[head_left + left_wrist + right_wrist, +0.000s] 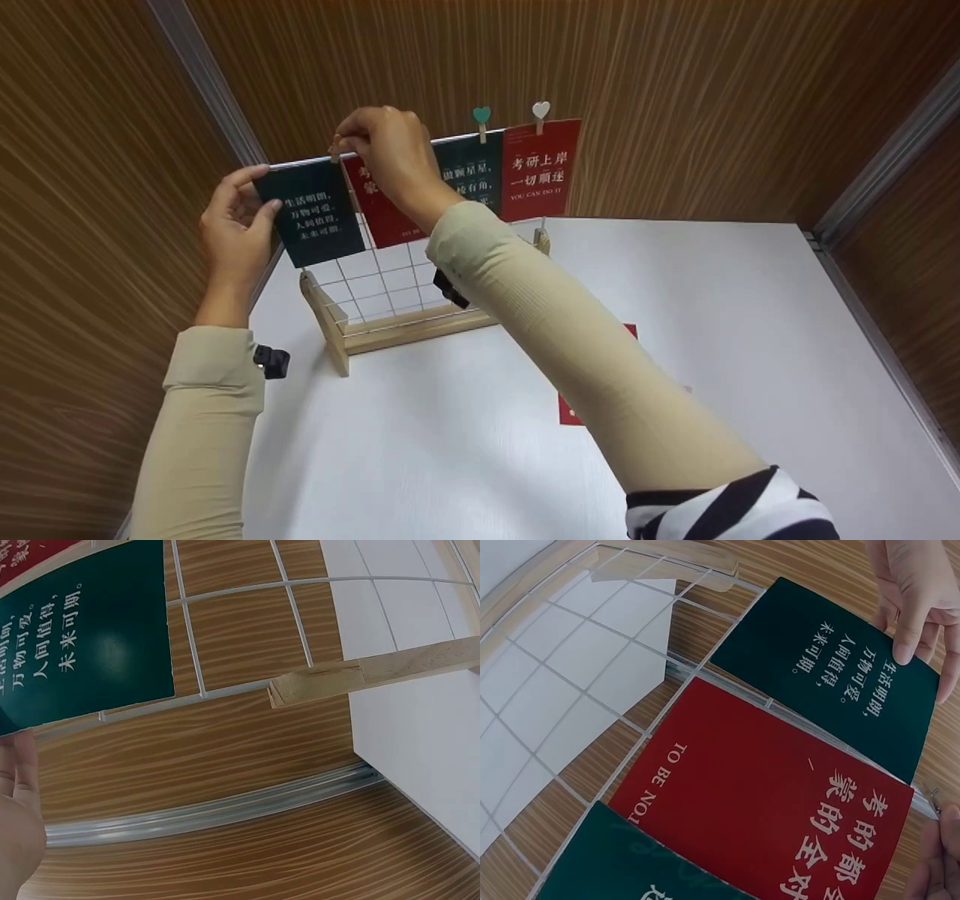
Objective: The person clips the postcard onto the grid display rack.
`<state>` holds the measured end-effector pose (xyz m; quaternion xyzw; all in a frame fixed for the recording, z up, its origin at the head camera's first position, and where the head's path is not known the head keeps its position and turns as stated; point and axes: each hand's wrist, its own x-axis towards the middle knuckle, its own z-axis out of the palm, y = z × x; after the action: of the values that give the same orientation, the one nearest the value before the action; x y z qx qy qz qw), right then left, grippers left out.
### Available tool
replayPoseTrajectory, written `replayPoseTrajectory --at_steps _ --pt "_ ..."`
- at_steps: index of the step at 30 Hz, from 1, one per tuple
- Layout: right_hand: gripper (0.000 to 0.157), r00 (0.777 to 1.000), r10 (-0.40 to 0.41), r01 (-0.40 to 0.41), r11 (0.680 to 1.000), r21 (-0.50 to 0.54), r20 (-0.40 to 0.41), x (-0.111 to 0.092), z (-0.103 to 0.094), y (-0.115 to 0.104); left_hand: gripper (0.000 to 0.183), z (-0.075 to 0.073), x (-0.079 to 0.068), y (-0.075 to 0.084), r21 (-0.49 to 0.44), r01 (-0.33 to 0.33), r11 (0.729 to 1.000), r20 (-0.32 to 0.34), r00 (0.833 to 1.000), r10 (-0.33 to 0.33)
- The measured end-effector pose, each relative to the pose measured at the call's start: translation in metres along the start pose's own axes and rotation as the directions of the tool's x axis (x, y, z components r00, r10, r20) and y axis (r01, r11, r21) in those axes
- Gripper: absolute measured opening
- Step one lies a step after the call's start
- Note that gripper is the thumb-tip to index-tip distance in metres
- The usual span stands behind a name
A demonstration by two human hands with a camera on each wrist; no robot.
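My left hand (238,225) pinches the left edge of a dark green card (319,217) with white writing, thumb on its front. The card lies against the top left of a white wire grid on a wooden stand (420,330). At the card's upper right corner my right hand (397,154) pinches a small wooden clothespin (335,155) on the grid's top edge. Next to it hangs a red card (757,787), partly behind the right hand in the head view. Farther right are another green card (469,161) and a red card (541,169).
A teal heart clothespin (481,116) and a white heart clothespin (541,110) stand on the two right-hand cards. Red card edges (568,411) show on the white table (420,442), largely hidden under my right arm. Wood-grain panels (675,97) rise behind and at both sides.
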<state>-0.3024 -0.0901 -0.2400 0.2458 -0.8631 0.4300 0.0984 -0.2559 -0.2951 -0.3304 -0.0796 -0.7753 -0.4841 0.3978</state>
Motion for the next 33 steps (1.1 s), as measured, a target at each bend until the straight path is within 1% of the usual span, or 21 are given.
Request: replayPoseTrajectory --at_steps 6,13,21,25,29,33 --pt "0.020 1.000 0.021 -0.021 1.000 -0.011 0.011 0.0030 0.0030 -0.0016 0.034 0.0021 0.0000 0.0032 0.013 0.013 1.000 -0.018 1.000 -0.013" --pt "0.020 1.000 0.008 -0.008 1.000 -0.009 0.012 0.0061 0.0071 -0.0007 0.037 0.0045 -0.0004 0.0065 0.031 0.040 0.999 -0.047 0.998 -0.038" --pt "0.022 0.999 0.020 -0.019 0.999 -0.037 0.026 0.0077 0.0065 -0.0027 0.036 0.0066 0.0018 0.0054 0.064 0.057 0.996 -0.069 0.996 -0.052" --pt "0.022 1.000 -0.002 0.004 0.998 -0.069 0.025 0.0075 0.0060 -0.0031 0.038 0.0072 0.0022 0.0070 0.078 0.030 0.996 -0.079 0.997 -0.023" --pt "0.023 0.999 -0.040 0.043 0.993 -0.113 0.026 0.0058 0.0069 -0.0018 0.043 0.0087 0.0015 0.0063 0.098 -0.007 0.995 -0.106 0.994 0.017" --pt "0.025 0.998 -0.059 0.064 0.982 -0.176 0.031 0.0034 0.0081 -0.0006 0.048 0.0100 0.0006 0.0060 0.127 0.006 0.992 -0.148 0.989 0.013"
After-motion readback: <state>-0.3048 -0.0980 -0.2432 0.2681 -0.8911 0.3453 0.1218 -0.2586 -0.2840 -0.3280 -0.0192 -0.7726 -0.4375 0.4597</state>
